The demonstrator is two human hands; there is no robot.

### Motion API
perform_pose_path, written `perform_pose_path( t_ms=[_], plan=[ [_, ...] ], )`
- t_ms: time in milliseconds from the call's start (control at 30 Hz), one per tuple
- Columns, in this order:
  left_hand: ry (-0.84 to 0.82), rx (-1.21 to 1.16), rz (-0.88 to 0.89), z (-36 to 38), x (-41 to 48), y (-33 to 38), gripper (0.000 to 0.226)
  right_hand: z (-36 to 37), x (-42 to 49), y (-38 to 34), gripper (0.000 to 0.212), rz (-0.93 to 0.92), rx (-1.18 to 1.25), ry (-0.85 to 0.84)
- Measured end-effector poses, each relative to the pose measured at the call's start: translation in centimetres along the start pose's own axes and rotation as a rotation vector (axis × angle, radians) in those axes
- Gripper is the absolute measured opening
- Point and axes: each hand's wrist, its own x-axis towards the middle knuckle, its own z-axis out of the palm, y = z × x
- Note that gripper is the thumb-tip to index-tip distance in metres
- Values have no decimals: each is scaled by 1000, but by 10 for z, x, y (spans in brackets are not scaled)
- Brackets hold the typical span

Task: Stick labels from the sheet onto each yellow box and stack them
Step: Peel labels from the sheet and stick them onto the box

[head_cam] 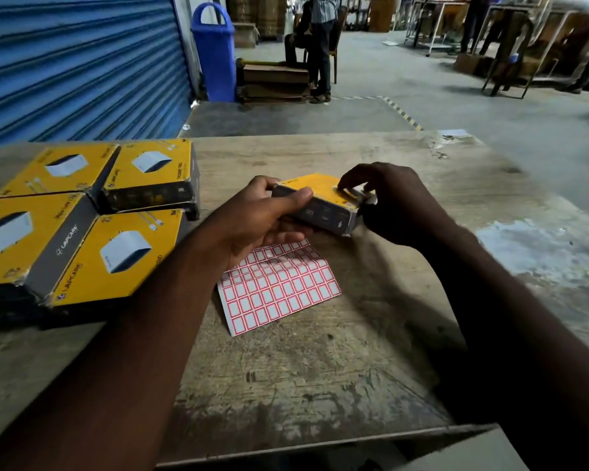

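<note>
My left hand (269,215) grips a yellow box (320,195) with dark sides, held tilted above the wooden table (320,368). My right hand (398,205) rests its fingertips on the box's yellow top near its right corner, pressing on a small pale label there. Under the box lies the label sheet (279,287), white with red-bordered stickers, partly hidden by my left hand. At the table's left stand stacks of yellow boxes (92,219), their tops showing a white device picture.
A blue roller shutter (75,62) rises behind the stacks. A blue bin (215,49) and cardboard pallets stand beyond the table on the concrete floor. People stand in the background near metal frames. The table's front edge is near the bottom.
</note>
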Motion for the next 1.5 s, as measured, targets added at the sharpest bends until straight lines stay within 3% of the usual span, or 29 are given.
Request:
perform_pose_path(
  t_ms=[100,200,333,467,633,733,833,933,1033,1367,1500],
  plan=[
    [106,295,127,0,6,-11,52,-3,0,10,30,107,6,95],
    [171,623,250,5,9,-19,50,-3,3,20,14,232,80,80],
    [198,821,374,24,5,-24,44,-11,6,30,17,357,264,64],
    [149,1001,450,27,5,-27,43,-8,8,35,26,314,181,10],
    [150,954,413,14,2,-16,34,3,5,25,30,277,70,72],
    [300,890,404,-9,-1,-1,26,7,2,5,27,183,29,136],
    [437,954,269,-41,-1,9,29,15,-4,-24,18,50,156,194],
    [369,1069,53,-59,0,7,46,27,-12,-50,14,-97,254,128],
    [329,1020,-49,-65,1,7,50,42,-11,-61,16,-213,261,53],
    [225,771,-6,-69,-5,19,30,61,17,-76,13,-238,208,-53],
    [161,641,-2,-70,-13,24,29,70,26,-84,26,-227,218,-78]
  ],
)
